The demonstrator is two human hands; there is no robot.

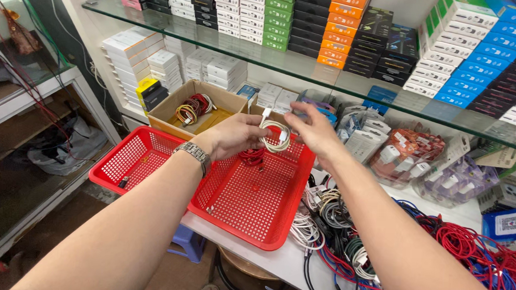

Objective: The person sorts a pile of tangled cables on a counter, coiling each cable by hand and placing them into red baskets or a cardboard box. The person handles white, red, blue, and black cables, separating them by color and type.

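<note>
Over the far end of the nearer red basket (248,212), the left hand (235,135) pinches a coiled white cable (275,135) between thumb and fingers, holding the loop up in the air above the mesh floor. The right hand (316,133) sits just beside the coil with its fingers spread and loose, touching or nearly touching the loop's far edge; it grips nothing firmly that can be seen. A metal wristwatch (194,154) rides on the left wrist. Judging by how things lie, the sorting looks barely begun: the nearer basket holds only a small red cable (252,156) at its back edge, and the second red basket (129,159) to its left holds little beyond a small dark item near its front. Plenty appears left, since a tangled heap of loose cables (339,231), white, grey, black, blue and red, sprawls across the white worktop (275,259) to the right. Behind the baskets an open cardboard box (171,108) carries coiled red and yellow cables, and clear bags of chargers (407,153) lean under the glass shelf (309,68) stacked with small coloured boxes.
</note>
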